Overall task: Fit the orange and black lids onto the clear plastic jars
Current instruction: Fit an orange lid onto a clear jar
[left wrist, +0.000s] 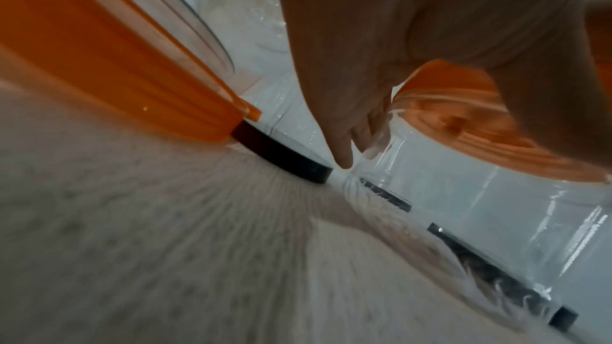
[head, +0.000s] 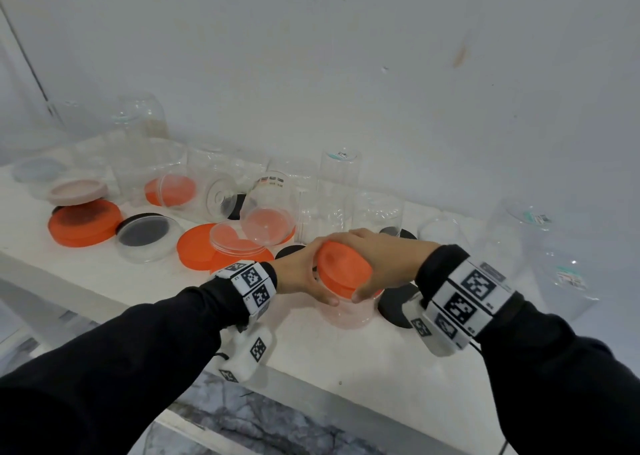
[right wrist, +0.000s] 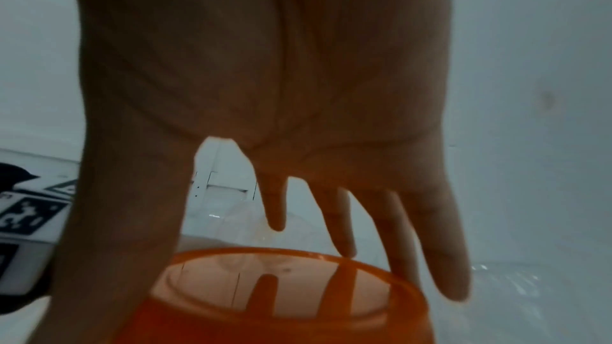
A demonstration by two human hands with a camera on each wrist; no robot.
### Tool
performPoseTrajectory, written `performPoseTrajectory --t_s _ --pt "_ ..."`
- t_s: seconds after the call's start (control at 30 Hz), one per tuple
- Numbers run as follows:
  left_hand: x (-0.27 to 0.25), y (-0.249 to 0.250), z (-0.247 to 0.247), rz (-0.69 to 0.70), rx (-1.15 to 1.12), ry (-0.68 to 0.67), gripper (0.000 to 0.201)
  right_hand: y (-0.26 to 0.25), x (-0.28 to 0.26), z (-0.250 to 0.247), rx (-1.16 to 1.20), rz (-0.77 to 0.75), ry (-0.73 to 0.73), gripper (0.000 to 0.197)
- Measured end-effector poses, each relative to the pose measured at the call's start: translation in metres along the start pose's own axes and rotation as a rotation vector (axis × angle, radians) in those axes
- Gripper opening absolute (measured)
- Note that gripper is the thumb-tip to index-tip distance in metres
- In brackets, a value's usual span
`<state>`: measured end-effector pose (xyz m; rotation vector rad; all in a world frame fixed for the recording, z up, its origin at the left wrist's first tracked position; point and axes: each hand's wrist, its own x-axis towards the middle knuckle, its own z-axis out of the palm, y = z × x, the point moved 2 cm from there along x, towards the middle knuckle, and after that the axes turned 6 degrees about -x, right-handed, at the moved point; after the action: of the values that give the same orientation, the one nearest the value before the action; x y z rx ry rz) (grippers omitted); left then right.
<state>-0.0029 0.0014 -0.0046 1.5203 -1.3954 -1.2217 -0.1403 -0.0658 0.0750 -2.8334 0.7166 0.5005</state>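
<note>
A clear plastic jar [head: 346,312] stands near the front edge of the white table [head: 311,357] with an orange lid [head: 341,271] on its mouth. My left hand [head: 308,278] grips the jar from the left, just under the lid, thumb at the front. In the left wrist view its fingers [left wrist: 348,140] wrap the clear jar [left wrist: 463,205] below the orange lid [left wrist: 480,119]. My right hand [head: 377,257] lies over the lid from the right, thumb hooked down its near rim. Seen from the right wrist, the right hand [right wrist: 298,205] spans the orange lid [right wrist: 281,297].
Several clear jars [head: 339,184] stand upside down or lie along the back wall, and taller ones [head: 540,247] stand at the right. Loose orange lids [head: 85,224] [head: 204,247] and black lids [head: 398,304] [head: 145,233] lie around. A pale pink lid [head: 78,191] sits at the far left.
</note>
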Motion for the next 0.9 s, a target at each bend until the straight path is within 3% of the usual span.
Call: performPoseTrajectory --t_s 0.2,0.43,0.73,0.9 --pt "0.001 -0.005 0.004 -0.004 -0.125 -0.050 0.098 -0.010 0.004 -0.011 -0.274 0.027 -0.096 0.098" --pt "0.004 -0.007 0.003 0.040 -0.113 -0.030 0.081 -0.011 0.003 -0.016 -0.220 -0.003 -0.090 0.092" --pt "0.003 -0.007 0.001 0.057 -0.085 -0.014 0.086 -0.011 0.003 -0.018 -0.173 -0.013 -0.044 0.088" --pt "0.004 -0.008 0.000 0.061 -0.052 -0.004 0.093 -0.010 0.002 -0.016 -0.190 0.054 -0.025 0.088"
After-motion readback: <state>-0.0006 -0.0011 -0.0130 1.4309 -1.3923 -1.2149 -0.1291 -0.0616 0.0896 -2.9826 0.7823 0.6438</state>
